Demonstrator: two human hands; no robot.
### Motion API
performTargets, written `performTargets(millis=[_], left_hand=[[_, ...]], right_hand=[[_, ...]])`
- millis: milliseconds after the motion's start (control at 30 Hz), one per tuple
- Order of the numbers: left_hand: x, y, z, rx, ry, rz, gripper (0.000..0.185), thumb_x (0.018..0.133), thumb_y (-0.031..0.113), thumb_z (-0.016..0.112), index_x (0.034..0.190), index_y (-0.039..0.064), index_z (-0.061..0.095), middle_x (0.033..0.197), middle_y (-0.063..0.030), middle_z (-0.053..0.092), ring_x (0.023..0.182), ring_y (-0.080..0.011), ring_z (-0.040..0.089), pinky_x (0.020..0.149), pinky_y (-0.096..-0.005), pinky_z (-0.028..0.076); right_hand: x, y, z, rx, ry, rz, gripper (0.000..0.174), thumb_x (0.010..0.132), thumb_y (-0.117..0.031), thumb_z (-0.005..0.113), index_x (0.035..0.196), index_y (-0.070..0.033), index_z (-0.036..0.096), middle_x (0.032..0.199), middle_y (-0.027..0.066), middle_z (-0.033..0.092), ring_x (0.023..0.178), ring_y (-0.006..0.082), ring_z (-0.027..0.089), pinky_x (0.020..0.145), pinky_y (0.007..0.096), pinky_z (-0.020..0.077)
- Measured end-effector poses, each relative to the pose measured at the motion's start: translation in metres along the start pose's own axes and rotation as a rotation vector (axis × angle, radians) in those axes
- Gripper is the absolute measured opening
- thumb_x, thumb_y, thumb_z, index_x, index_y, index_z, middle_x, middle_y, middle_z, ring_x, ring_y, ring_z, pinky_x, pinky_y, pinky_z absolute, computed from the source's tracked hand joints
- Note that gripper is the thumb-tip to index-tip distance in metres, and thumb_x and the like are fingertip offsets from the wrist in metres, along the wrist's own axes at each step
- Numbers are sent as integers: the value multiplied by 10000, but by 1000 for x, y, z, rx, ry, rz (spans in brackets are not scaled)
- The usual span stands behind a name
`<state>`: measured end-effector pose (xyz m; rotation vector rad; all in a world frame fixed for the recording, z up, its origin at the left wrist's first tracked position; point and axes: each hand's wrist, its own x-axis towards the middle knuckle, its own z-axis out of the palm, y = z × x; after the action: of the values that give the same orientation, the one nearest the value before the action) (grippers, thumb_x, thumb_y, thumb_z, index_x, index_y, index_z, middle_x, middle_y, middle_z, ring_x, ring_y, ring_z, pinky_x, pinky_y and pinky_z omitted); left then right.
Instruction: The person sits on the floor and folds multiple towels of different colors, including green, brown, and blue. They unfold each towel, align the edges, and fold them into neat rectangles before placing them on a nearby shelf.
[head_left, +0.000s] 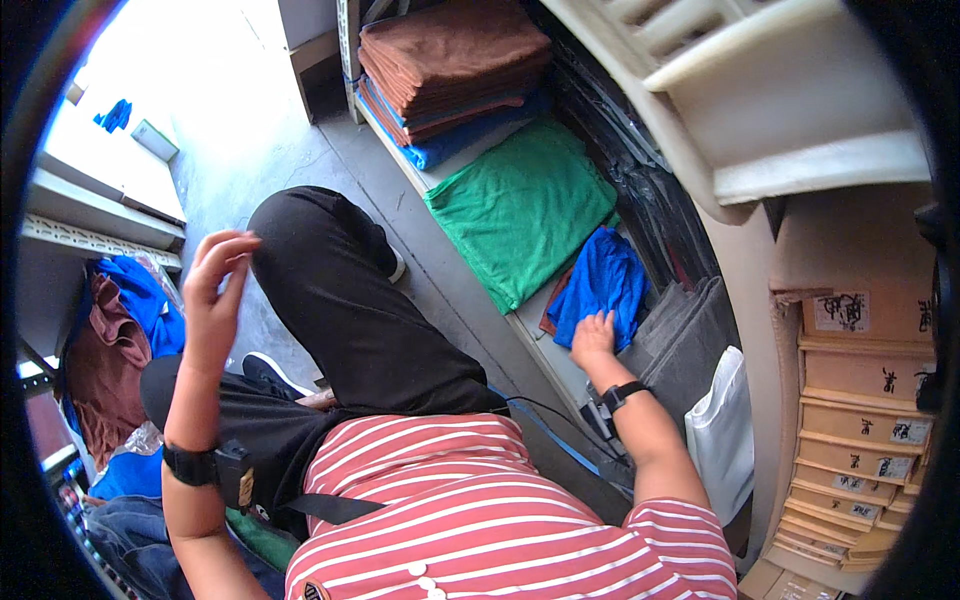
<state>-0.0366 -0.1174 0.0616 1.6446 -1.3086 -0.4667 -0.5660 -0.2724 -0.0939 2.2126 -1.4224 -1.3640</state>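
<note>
My left hand (216, 281) is raised above my left thigh. Its fingers are loosely bent and nothing is between them. On the right, my right hand (595, 339) touches the near edge of a crumpled blue cloth (604, 277). Whether the fingers grip the fabric or just press on it cannot be told. A bit of brown cloth (551, 307) peeks out from under the blue one. Just beyond lies a folded green cloth (525, 210), spread flat on a low shelf board (534, 328).
Stacked brown cloths (450, 52) stand at the board's far end. Grey folded fabric (679, 345) and a white bundle (724, 427) sit at right, before cardboard boxes (855, 375) bearing writing. A pile of brown and blue cloths (112, 352) is at left. A dark cable (559, 420) runs near my right side.
</note>
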Motion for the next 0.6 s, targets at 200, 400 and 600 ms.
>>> performTargets(millis=[200, 400, 600], left_hand=[[-81, -62, -71, 82, 121, -243, 146, 879, -30, 526, 995, -13, 614, 1003, -52, 581, 958, -123, 550, 836, -235, 442], [-135, -107, -107, -23, 355, -403, 169, 944, 76, 518, 1048, 6, 631, 999, -43, 638, 935, -113, 581, 863, -241, 443], [-136, -105, -100, -54, 379, -417, 163, 945, 65, 506, 1025, 2, 634, 983, -45, 635, 918, -110, 574, 848, -229, 431]], right_hand=[[17, -29, 51, 394, 148, 120, 385, 797, -276, 616, 1141, -113, 551, 1152, 121, 566, 1120, 294, 508, 1019, 511, 304], [38, -13, 86, 780, 220, 250, 337, 804, -201, 577, 1132, -119, 571, 1140, 154, 562, 1096, 363, 502, 964, 500, 373], [47, -27, 78, 999, 206, 280, 610, 672, -344, 717, 1187, -103, 495, 1221, 219, 470, 1139, 424, 453, 936, 507, 406]])
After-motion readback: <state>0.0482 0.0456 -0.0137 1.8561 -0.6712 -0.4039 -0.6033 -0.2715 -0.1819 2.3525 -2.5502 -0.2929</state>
